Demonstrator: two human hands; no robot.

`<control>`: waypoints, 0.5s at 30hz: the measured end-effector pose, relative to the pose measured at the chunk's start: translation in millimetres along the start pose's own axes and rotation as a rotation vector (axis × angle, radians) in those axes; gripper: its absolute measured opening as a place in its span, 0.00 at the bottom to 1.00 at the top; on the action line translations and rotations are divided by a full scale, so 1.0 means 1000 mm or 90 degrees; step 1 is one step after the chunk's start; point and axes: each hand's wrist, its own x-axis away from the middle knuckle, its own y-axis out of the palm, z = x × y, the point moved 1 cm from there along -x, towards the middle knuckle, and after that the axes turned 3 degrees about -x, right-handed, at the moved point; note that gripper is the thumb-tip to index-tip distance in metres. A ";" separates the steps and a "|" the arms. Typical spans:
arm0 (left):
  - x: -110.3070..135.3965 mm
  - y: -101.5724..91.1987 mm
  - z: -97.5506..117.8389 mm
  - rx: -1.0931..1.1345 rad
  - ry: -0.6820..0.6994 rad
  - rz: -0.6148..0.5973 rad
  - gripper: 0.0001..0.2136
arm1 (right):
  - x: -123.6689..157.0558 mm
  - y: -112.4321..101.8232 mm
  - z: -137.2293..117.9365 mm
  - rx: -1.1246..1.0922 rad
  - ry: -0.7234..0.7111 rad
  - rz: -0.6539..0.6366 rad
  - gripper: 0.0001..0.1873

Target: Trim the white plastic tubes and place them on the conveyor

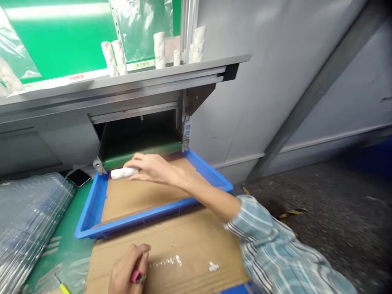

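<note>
My right hand [154,168] reaches left over a blue tray [92,208] lined with cardboard, fingers closed on a white cylindrical piece [122,173] that lies level near the tray's far left corner. The arm wears a striped sleeve [275,249]. At the bottom, my left hand [127,271] rests curled on a cardboard sheet [190,241], closed on a small pink tool [136,277]. White smears [213,267] mark the cardboard beside it.
Behind the tray a dark opening holds a green belt [143,155]. The grey shelf [153,75] above carries several upright white cylinders [159,49]. A stack of clear plastic trays [27,212] lies at left, a phone [79,177] beside it. Dark floor [330,204] lies to the right.
</note>
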 end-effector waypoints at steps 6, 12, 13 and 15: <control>-0.048 -0.042 0.030 0.059 -0.115 -0.001 0.24 | 0.124 -0.009 -0.071 -0.177 0.018 0.127 0.21; -0.089 -0.032 0.062 0.155 -0.071 -0.098 0.24 | 0.152 0.002 -0.085 -0.308 0.063 0.189 0.21; -0.091 -0.028 0.062 0.161 -0.067 -0.097 0.22 | 0.153 0.004 -0.083 -0.354 0.078 0.198 0.21; -0.093 -0.020 0.058 0.169 -0.070 -0.101 0.22 | 0.155 0.011 -0.080 -0.479 0.120 0.203 0.21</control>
